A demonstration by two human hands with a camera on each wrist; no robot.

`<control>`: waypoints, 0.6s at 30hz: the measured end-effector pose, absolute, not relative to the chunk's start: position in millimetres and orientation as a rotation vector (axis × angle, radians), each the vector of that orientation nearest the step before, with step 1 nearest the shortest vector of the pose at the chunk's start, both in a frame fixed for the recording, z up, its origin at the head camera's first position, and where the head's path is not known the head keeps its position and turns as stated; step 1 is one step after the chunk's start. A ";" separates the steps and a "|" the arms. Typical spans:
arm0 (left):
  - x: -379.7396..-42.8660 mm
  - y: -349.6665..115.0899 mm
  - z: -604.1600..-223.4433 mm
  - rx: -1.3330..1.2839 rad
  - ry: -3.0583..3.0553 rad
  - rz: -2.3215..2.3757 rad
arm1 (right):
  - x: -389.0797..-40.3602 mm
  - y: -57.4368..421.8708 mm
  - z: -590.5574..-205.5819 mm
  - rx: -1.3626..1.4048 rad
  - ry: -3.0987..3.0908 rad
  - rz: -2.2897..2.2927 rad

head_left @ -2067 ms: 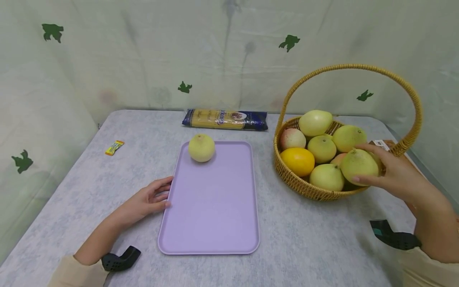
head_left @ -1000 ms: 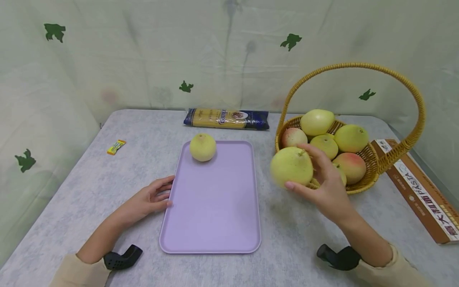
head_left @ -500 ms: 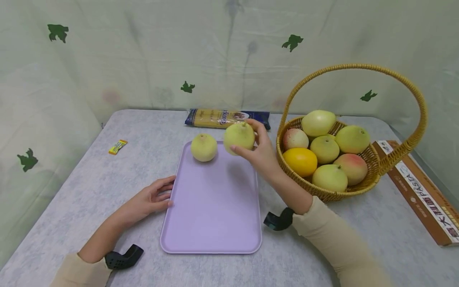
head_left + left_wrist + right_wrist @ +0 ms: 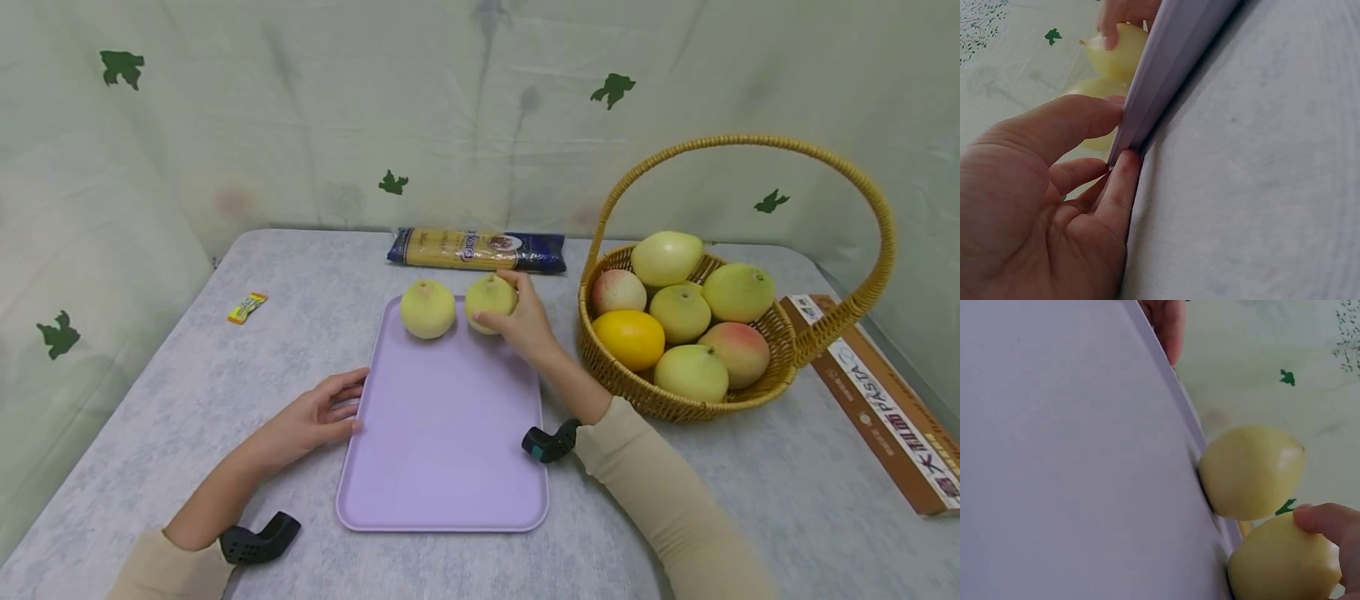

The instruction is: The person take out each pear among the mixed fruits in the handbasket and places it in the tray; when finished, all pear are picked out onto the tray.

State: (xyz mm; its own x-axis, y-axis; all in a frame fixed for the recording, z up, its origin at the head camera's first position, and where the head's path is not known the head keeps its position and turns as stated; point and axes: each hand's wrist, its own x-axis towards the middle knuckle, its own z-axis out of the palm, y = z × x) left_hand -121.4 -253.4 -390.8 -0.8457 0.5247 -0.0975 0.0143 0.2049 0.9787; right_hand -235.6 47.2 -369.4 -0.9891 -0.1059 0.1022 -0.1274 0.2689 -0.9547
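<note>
- My head camera looks forward and down from above the near edge of the table, far enough back to take in the whole purple tray, the basket to my right and the curtained wall behind.
- My left wrist camera sits low, just behind my left hand, very near the tabletop, and faces along the tray's left rim towards the far end.
- My right wrist camera hangs close over the tray surface, tilted, facing the far corner.
- All three views share the tray and the two pale fruits at its far end; both wrist views see them from close by.
</note>
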 end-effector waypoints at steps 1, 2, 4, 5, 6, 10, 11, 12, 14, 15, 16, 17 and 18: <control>-121.3 -253.4 -390.8 0.502 2.076 1.679 | -236.4 47.6 -370.8 0.226 -2.500 1.883; -121.3 -253.4 -391.0 0.505 2.075 1.680 | -236.8 47.8 -371.6 0.219 -2.514 1.888; -121.3 -253.4 -390.6 0.503 2.073 1.684 | -237.2 48.8 -372.2 0.211 -2.544 1.889; -121.4 -253.4 -390.2 0.501 2.073 1.685 | -237.5 49.1 -372.0 0.211 -2.553 1.890; -121.6 -253.4 -390.0 0.500 2.071 1.687 | -237.7 49.5 -371.7 0.208 -2.563 1.891; -121.5 -253.4 -389.0 0.502 2.078 1.682 | -236.8 50.7 -369.2 0.214 -2.588 1.879; -121.4 -253.3 -388.9 0.504 2.079 1.680 | -235.9 51.2 -368.1 0.223 -2.584 1.878; -121.3 -253.2 -388.8 0.506 2.079 1.678 | -234.6 52.3 -366.6 0.237 -2.581 1.868; -121.0 -253.0 -388.7 0.510 2.083 1.673 | -230.2 55.3 -361.1 0.290 -2.574 1.825; -120.8 -252.9 -388.7 0.511 2.081 1.672 | -227.3 57.4 -357.3 0.331 -2.568 1.795; -120.7 -252.8 -388.7 0.509 2.080 1.673 | -223.8 60.0 -353.1 0.371 -2.566 1.763; -120.6 -252.7 -388.7 0.510 2.078 1.674 | -220.0 63.3 -348.3 0.412 -2.564 1.731; -120.6 -252.6 -388.7 0.509 2.079 1.675 | -215.8 67.1 -343.3 0.454 -2.559 1.697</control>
State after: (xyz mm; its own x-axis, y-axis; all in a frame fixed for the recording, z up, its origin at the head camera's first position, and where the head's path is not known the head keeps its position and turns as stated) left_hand -120.6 -252.6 -388.7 -0.8447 0.5270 -0.0936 0.0206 0.2067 0.9782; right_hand -215.8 67.1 -343.3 -0.9565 -0.2204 0.1910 -0.2616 0.3594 -0.8958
